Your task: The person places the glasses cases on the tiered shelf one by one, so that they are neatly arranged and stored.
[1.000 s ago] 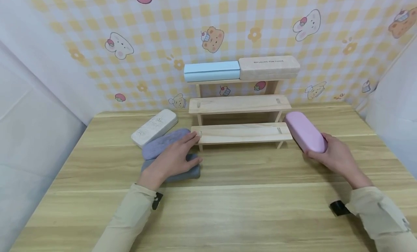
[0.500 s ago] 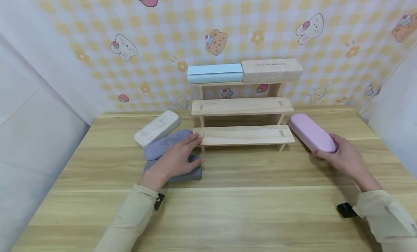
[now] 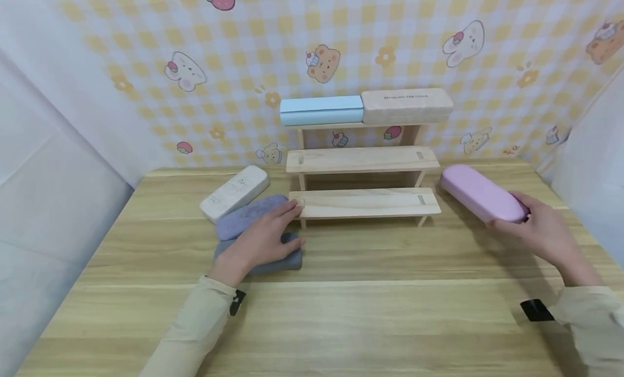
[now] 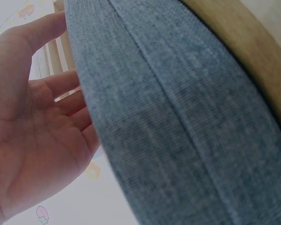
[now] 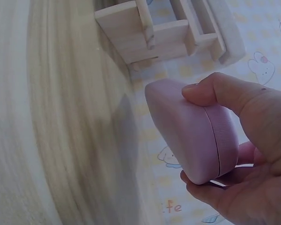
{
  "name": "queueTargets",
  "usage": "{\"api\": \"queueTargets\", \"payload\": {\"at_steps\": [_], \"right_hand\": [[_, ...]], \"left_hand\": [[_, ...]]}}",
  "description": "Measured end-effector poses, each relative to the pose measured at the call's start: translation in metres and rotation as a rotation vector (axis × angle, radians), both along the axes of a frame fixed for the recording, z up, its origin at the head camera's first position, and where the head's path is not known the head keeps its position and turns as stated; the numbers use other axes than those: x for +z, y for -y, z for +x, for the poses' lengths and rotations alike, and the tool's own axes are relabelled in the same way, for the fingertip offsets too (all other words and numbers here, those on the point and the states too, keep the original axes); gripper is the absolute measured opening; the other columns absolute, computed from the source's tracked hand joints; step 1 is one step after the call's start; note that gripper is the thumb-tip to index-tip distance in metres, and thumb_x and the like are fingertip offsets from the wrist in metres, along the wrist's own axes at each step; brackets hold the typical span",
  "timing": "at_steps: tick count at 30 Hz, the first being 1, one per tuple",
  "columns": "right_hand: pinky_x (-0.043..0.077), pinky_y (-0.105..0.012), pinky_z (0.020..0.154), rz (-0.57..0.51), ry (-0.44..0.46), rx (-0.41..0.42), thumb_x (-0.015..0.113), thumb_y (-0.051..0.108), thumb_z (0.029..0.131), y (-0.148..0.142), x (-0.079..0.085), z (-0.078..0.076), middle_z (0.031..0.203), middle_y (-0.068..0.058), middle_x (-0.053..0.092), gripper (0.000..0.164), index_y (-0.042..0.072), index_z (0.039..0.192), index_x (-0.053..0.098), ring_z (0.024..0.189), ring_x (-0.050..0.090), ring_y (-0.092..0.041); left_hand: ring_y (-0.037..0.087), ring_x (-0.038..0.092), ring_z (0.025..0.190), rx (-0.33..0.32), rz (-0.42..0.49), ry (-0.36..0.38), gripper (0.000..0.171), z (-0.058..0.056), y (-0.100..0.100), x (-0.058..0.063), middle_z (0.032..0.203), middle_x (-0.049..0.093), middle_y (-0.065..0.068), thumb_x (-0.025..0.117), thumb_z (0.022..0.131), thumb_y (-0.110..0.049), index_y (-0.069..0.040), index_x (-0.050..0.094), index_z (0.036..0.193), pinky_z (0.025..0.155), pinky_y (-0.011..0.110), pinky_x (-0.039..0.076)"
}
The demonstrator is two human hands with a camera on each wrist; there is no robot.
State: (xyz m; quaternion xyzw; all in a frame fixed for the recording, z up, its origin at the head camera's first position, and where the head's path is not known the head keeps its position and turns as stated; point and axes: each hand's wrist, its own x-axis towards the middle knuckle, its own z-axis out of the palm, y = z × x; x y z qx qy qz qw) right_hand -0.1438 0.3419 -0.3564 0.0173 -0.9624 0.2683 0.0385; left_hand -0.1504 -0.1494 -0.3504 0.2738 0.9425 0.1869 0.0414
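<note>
While right hand [image 3: 543, 231] pinches near end of pink case [image 3: 480, 194] between thumb and fingers, right of wooden rack [image 3: 363, 159], left hand [image 3: 258, 239] holds nothing, fingers loosely extended. Fingertips at left end of lowest shelf [image 3: 365, 202]; blue-grey case [image 3: 278, 264] below hand (purple case [image 3: 244, 220] just behind it). Atop rack: light-blue case [image 3: 322, 111] beside beige case [image 3: 407, 107].

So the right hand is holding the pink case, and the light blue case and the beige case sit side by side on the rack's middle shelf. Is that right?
Not quite: the light blue case and the beige case sit side by side on the top shelf, as the head view shows. The right hand does hold the pink case.
</note>
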Motion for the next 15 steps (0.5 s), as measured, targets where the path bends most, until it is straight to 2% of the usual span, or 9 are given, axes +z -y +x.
{"api": "queueTargets", "payload": {"at_steps": [7,9,11,12,13,15], "right_hand": [[0.032,-0.015,0.055,0.006,-0.039,-0.029,0.072,0.024,0.081,-0.003,0.013,0.004,0.114,-0.039,0.047,0.072,-0.013,0.132,0.038,0.090,0.048,-0.041],[0.032,-0.012,0.051,0.021,-0.067,-0.044,0.073,0.023,0.080,-0.005,0.017,0.007,0.111,-0.038,0.049,0.071,-0.012,0.132,0.040,0.084,0.051,-0.030],[0.032,-0.009,0.049,0.015,-0.090,-0.054,0.074,0.022,0.079,-0.006,0.022,0.009,0.112,-0.039,0.048,0.072,-0.011,0.133,0.040,0.084,0.051,-0.031],[0.031,-0.008,0.050,0.012,-0.097,-0.061,0.074,0.022,0.079,-0.007,0.025,0.010,0.113,-0.039,0.048,0.073,-0.010,0.134,0.039,0.084,0.051,-0.024],[0.031,-0.006,0.050,0.002,-0.101,-0.065,0.074,0.022,0.079,-0.007,0.027,0.011,0.114,-0.040,0.047,0.074,-0.009,0.136,0.038,0.085,0.051,-0.026],[0.031,-0.003,0.052,-0.027,-0.105,-0.072,0.075,0.022,0.079,-0.007,0.032,0.013,0.117,-0.040,0.046,0.077,-0.008,0.138,0.036,0.088,0.050,-0.010]], "left_hand": [[0.030,0.033,0.131,-0.001,0.005,0.003,0.066,0.000,-0.001,0.003,0.146,0.033,0.015,0.064,0.088,-0.034,0.000,0.041,0.139,0.103,0.042,0.033],[0.030,0.033,0.131,-0.005,0.008,-0.001,0.065,0.000,-0.002,0.003,0.146,0.033,0.015,0.064,0.088,-0.033,0.000,0.041,0.139,0.103,0.042,0.033],[0.030,0.033,0.131,-0.005,0.009,0.000,0.063,-0.001,-0.002,0.002,0.146,0.033,0.015,0.064,0.088,-0.031,0.000,0.041,0.139,0.103,0.042,0.033],[0.030,0.033,0.131,-0.005,0.008,0.001,0.063,-0.001,-0.002,0.002,0.146,0.033,0.015,0.064,0.088,-0.030,0.000,0.042,0.139,0.103,0.042,0.033],[0.030,0.033,0.131,-0.004,0.005,0.002,0.062,-0.001,-0.002,0.002,0.146,0.033,0.014,0.063,0.088,-0.029,-0.001,0.042,0.139,0.103,0.042,0.033],[0.030,0.033,0.132,0.000,-0.002,0.007,0.062,-0.001,-0.002,0.000,0.146,0.033,0.014,0.063,0.088,-0.029,-0.001,0.042,0.139,0.103,0.042,0.033]]}}
